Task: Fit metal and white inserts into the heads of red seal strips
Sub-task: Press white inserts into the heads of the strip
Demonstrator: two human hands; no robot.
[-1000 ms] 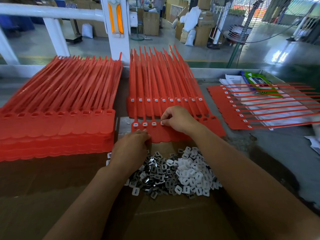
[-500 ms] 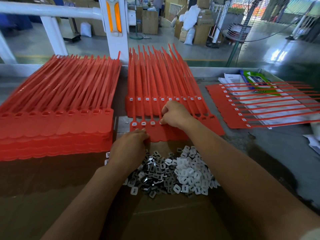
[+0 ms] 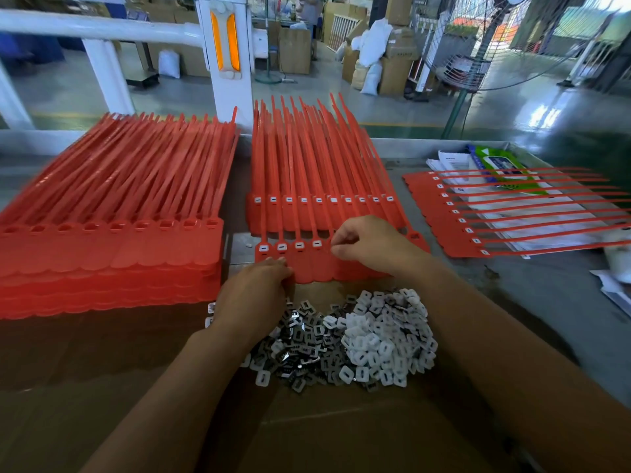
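A sheet of joined red seal strips (image 3: pixel 309 266) lies front and centre. Its first few heads on the left show white inserts (image 3: pixel 282 246). My right hand (image 3: pixel 370 245) hovers over the following head with thumb and forefinger pinched together; what they hold is hidden. My left hand (image 3: pixel 254 295) rests palm down, its fingertips gripping the sheet's near edge. Just in front of both hands lies a pile of metal inserts (image 3: pixel 300 341) with a pile of white inserts (image 3: pixel 386 332) beside it.
A thick stack of red strips with empty heads (image 3: pixel 112 254) sits at left. A stack with filled heads (image 3: pixel 324 206) lies behind the working sheet. Another filled sheet (image 3: pixel 478 216) rests on papers at right. Brown cardboard (image 3: pixel 102 387) covers the near table.
My right hand has shifted right from the fourth head, which now shows a white insert, to the head after it. My left hand has stayed at the sheet's near edge.
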